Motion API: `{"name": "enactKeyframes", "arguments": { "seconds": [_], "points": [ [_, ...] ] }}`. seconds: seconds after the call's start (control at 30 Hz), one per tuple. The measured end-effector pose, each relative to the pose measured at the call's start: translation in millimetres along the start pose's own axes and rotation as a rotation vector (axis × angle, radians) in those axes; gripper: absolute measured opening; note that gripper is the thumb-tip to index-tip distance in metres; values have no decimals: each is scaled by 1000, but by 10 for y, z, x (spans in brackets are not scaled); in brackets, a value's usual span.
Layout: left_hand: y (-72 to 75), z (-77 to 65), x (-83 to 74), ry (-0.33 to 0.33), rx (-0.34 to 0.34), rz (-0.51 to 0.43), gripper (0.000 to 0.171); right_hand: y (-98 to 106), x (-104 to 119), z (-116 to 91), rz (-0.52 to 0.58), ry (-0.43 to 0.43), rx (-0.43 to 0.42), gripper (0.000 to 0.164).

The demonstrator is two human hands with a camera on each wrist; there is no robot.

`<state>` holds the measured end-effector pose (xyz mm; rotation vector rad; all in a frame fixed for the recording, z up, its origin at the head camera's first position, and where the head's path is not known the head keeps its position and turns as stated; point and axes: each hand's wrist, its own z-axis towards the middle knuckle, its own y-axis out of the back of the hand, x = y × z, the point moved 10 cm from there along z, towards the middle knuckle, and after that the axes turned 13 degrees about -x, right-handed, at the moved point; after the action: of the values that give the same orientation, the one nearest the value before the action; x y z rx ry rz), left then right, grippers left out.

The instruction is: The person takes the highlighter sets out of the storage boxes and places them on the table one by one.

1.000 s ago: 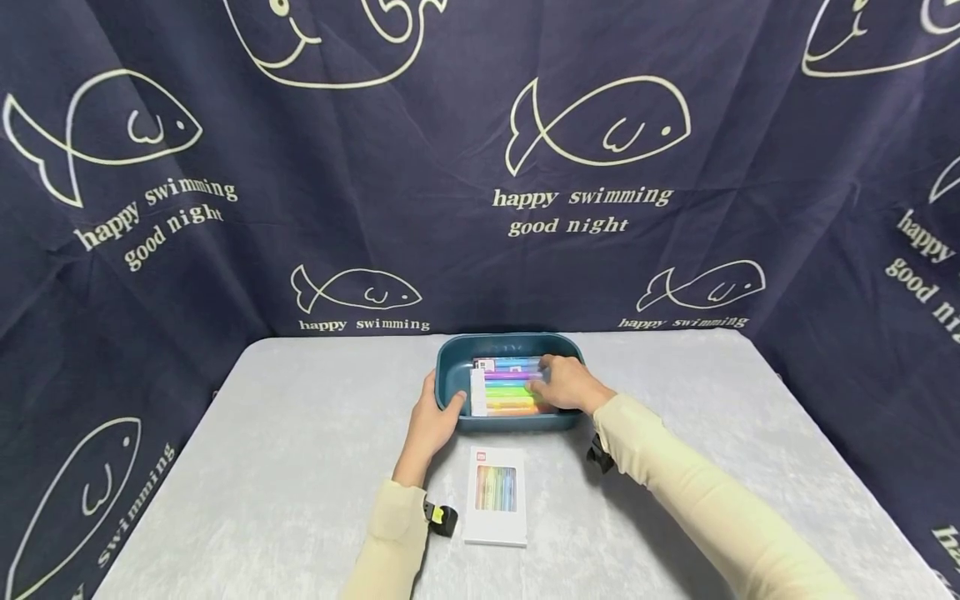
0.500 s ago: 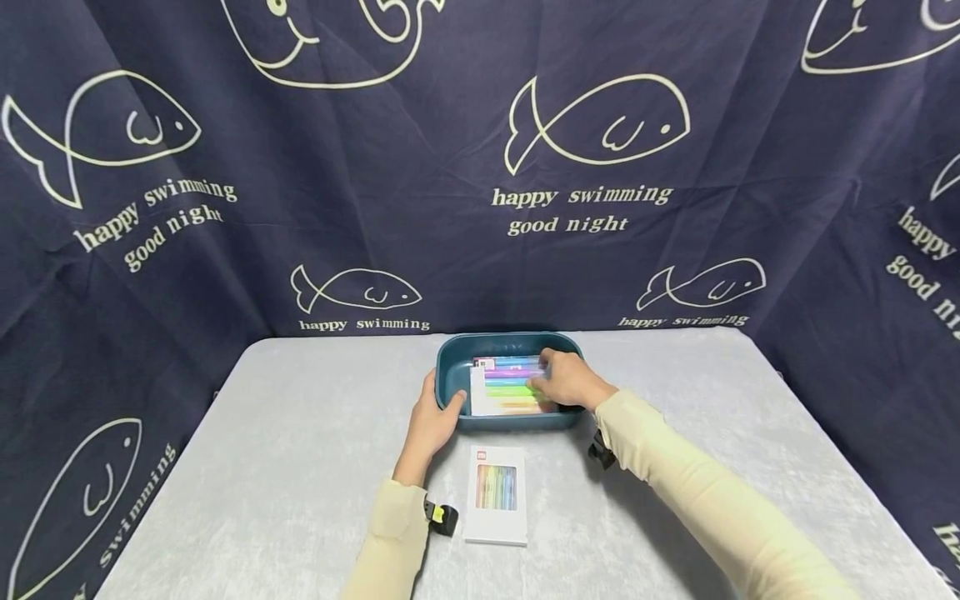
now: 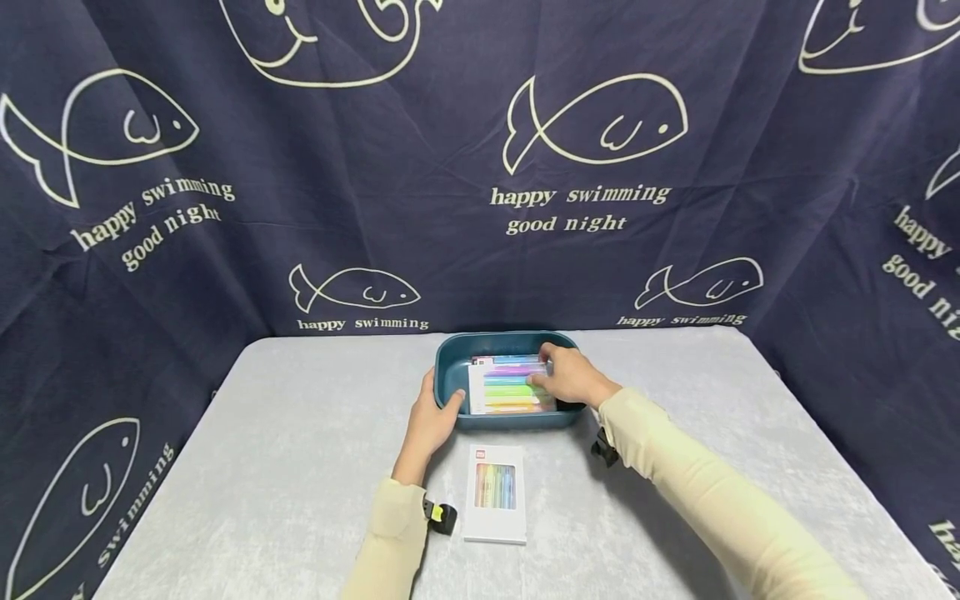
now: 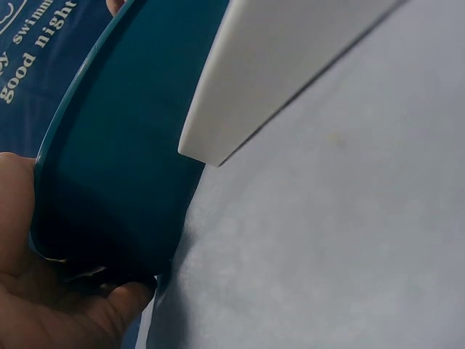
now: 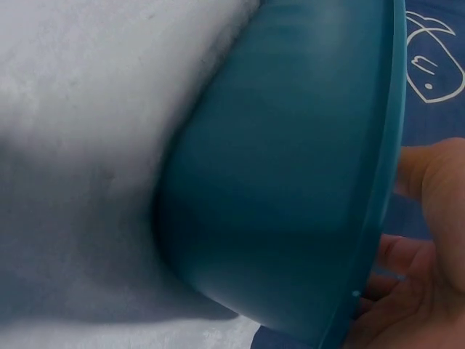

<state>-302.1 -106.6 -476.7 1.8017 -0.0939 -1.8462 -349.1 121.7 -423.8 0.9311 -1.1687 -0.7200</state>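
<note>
A dark teal plastic basin (image 3: 517,422) stands towards the back of the table. My left hand (image 3: 432,423) grips its left end, thumb over the rim; the left wrist view shows the fingers (image 4: 131,299) curled under that end. Inside lies a flat pack of coloured pens (image 3: 510,392) with a white left end, over another pack (image 3: 517,360) whose edge shows behind it. My right hand (image 3: 572,377) reaches over the basin's right rim and pinches the upper pack's right end between thumb and fingers. Its fingertips are partly hidden; the right wrist view has the basin wall (image 5: 283,167) in front.
A white box (image 3: 495,525) with a printed picture of coloured pens lies on the grey table (image 3: 300,467) just in front of the basin, between both forearms. Behind the table hangs a dark blue curtain (image 3: 465,283) with fish drawings.
The pack of pens under my right hand has shifted slightly, its glare changing. My right hand has moved a little; the left hand keeps its grip on the basin.
</note>
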Motion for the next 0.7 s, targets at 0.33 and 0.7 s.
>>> {"name": "enactKeyframes", "arguments": {
  "seconds": [0.33, 0.7],
  "points": [
    [-1, 4, 7, 0, 8, 2, 69, 69, 50, -26, -2, 27, 7, 34],
    [-8, 13, 28, 0, 10, 10, 69, 104, 67, -19, -8, 66, 25, 32]
  ]
}}
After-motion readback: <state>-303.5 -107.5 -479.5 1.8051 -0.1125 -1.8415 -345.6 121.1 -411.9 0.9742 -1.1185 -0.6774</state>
